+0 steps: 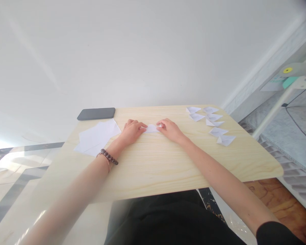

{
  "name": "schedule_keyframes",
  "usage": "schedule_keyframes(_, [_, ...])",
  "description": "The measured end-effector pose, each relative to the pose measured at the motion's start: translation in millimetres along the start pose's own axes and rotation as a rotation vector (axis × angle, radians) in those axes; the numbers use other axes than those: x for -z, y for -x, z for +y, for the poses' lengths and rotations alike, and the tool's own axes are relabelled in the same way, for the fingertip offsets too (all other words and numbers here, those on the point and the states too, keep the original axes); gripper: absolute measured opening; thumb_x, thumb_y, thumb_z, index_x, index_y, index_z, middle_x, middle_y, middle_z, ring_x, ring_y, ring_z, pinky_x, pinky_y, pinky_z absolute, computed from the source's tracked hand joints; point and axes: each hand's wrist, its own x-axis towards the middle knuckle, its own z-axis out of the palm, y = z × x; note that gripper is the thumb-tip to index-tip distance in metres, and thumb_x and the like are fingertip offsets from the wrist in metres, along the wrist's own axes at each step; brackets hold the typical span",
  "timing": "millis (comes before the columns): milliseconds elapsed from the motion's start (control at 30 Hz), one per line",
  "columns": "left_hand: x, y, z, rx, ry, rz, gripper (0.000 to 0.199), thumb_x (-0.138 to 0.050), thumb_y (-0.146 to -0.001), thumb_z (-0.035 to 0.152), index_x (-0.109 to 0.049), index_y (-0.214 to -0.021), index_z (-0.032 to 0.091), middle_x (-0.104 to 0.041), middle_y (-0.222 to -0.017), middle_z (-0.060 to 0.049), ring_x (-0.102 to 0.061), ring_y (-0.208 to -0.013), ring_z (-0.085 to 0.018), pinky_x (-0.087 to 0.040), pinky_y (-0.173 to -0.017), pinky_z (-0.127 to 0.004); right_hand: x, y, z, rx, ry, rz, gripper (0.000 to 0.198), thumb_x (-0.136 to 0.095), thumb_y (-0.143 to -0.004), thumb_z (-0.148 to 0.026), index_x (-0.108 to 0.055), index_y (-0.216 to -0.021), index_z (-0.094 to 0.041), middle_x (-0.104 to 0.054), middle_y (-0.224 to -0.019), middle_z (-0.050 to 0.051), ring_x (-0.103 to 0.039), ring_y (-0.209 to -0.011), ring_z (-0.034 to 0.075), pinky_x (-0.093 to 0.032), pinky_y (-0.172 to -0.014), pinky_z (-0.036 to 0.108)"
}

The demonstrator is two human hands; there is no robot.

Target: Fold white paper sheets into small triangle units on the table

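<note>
A small folded white paper (151, 128) lies on the pale wooden table (153, 163), between my two hands. My left hand (133, 130) pinches its left end between thumb and fingers. At the right end, my right hand (169, 129) grips the paper in the same way, its fingers curled. Close to the left hand is a loose pile of white paper sheets (95, 137). Several small folded paper boats (213, 117) stand in rough rows toward the table's right side.
A dark phone (96, 113) lies at the back left of the table, near the white wall (142, 51). To the right of the table stands a white metal frame (277, 102). The table's near edge runs just above my lap.
</note>
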Motion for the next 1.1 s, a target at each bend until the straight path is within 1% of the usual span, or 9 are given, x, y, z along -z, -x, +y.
schedule_keyframes(100, [2.4, 1.6, 1.9, 0.081, -0.025, -0.019, 0.03, -0.043, -0.081, 0.042, -0.058, -0.105, 0.031, -0.053, -0.096, -0.006, -0.038, -0.099, -0.027, -0.028, -0.085, -0.045, -1.0, 1.1, 0.8, -0.013, -0.01, 0.021, 0.024, -0.051, -0.078, -0.028, -0.054, -0.1, -0.019, -0.051, -0.092, 0.005, -0.052, -0.082, 0.015, -0.039, -0.076, 0.028])
schedule_keyframes(167, [5.3, 2.8, 2.9, 0.086, -0.03, -0.038, 0.031, -0.042, -0.082, 0.042, -0.055, -0.109, 0.034, -0.051, -0.098, -0.005, -0.038, -0.099, -0.027, -0.027, -0.086, -0.045, -1.5, 1.8, 1.4, -0.016, -0.014, 0.027, 0.024, -0.051, -0.078, -0.028, -0.052, -0.1, -0.02, -0.05, -0.095, 0.005, -0.052, -0.084, 0.015, -0.04, -0.077, 0.029])
schedule_keyframes(267, [9.2, 4.5, 2.6, 0.019, -0.018, -0.069, 0.03, -0.04, -0.084, 0.039, -0.052, -0.112, 0.038, -0.049, -0.099, -0.004, -0.038, -0.099, -0.025, -0.027, -0.087, -0.045, -2.7, 2.6, 2.4, -0.015, -0.016, 0.037, 0.023, -0.052, -0.077, -0.027, -0.052, -0.1, -0.02, -0.05, -0.095, 0.004, -0.053, -0.084, 0.015, -0.04, -0.077, 0.03])
schedule_keyframes(400, [10.5, 5.1, 0.2, -0.047, -0.036, -0.075, 0.027, -0.038, -0.086, 0.038, -0.057, -0.105, 0.042, -0.048, -0.102, -0.003, -0.038, -0.101, -0.024, -0.026, -0.087, -0.045, -7.3, 3.2, -1.3, -0.03, 0.028, 0.093, 0.026, -0.05, -0.076, -0.028, -0.05, -0.101, -0.019, -0.049, -0.097, 0.006, -0.053, -0.084, 0.016, -0.041, -0.078, 0.032])
schedule_keyframes(567, [9.1, 2.8, -1.6, -0.043, -0.038, -0.07, 0.026, -0.04, -0.085, 0.04, -0.057, -0.104, 0.044, -0.049, -0.101, -0.002, -0.038, -0.101, -0.025, -0.026, -0.087, -0.046, -18.1, 1.0, -20.1, -0.039, 0.166, 0.196, 0.048, -0.053, -0.07, -0.047, -0.048, -0.109, -0.017, -0.045, -0.107, 0.011, -0.046, -0.099, 0.026, -0.037, -0.083, 0.04])
schedule_keyframes(667, [8.6, 1.2, -2.3, -0.046, -0.035, -0.061, 0.026, -0.04, -0.084, 0.041, -0.059, -0.102, 0.044, -0.05, -0.1, -0.002, -0.039, -0.1, -0.025, -0.028, -0.086, -0.046, -23.2, -1.1, -28.8, -0.058, 0.208, 0.191, 0.059, -0.053, -0.067, -0.053, -0.045, -0.113, -0.017, -0.043, -0.11, 0.012, -0.042, -0.103, 0.028, -0.035, -0.085, 0.043])
schedule_keyframes(767, [7.9, 0.2, -3.9, -0.058, -0.034, -0.055, 0.026, -0.041, -0.084, 0.042, -0.06, -0.102, 0.042, -0.05, -0.1, -0.003, -0.04, -0.099, -0.025, -0.028, -0.084, -0.045, -24.3, -2.0, -29.1, -0.112, 0.208, 0.175, 0.062, -0.054, -0.065, -0.054, -0.043, -0.114, -0.018, -0.041, -0.112, 0.012, -0.04, -0.106, 0.029, -0.033, -0.086, 0.044])
schedule_keyframes(933, [5.6, -0.3, -7.0, -0.081, -0.032, -0.045, 0.026, -0.042, -0.084, 0.041, -0.06, -0.102, 0.042, -0.051, -0.1, -0.003, -0.04, -0.099, -0.025, -0.028, -0.084, -0.046, -16.5, -3.5, -18.8, -0.164, 0.138, 0.096, 0.062, -0.058, -0.063, -0.046, -0.04, -0.117, -0.02, -0.04, -0.114, 0.011, -0.038, -0.109, 0.029, -0.033, -0.089, 0.046])
schedule_keyframes(1100, [5.3, -0.1, -7.4, -0.086, -0.038, -0.039, 0.025, -0.043, -0.084, 0.039, -0.06, -0.102, 0.043, -0.051, -0.1, -0.002, -0.04, -0.099, -0.025, -0.029, -0.084, -0.046, -2.0, -5.3, -8.1, -0.176, -0.046, -0.01, 0.063, -0.062, -0.061, -0.032, -0.036, -0.118, -0.022, -0.036, -0.115, 0.011, -0.038, -0.112, 0.026, -0.033, -0.092, 0.045])
